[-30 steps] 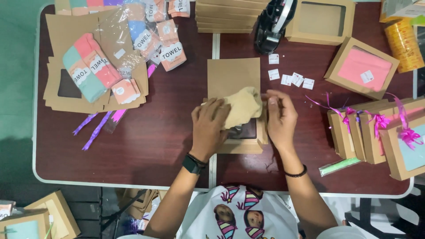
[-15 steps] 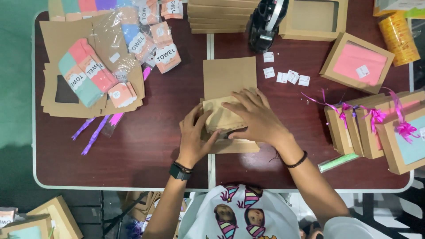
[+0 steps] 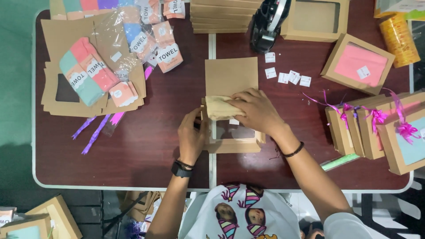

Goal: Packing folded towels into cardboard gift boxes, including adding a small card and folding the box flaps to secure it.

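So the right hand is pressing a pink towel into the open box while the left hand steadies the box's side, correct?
Not quite. In the head view the towel under the right hand is beige, not pink. The rest holds: the right hand presses it into the open box, and the left hand steadies the box's side.

Folded towel (image 3: 220,107) in, perhaps, the windowed box (image 3: 234,139), tape dispenser (image 3: 268,22) beyond, ribboned boxes (image 3: 376,132) right.

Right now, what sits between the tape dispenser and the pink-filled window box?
Head view: between the tape dispenser and the pink-filled window box lie small white stickers on the dark table; otherwise that stretch is bare.
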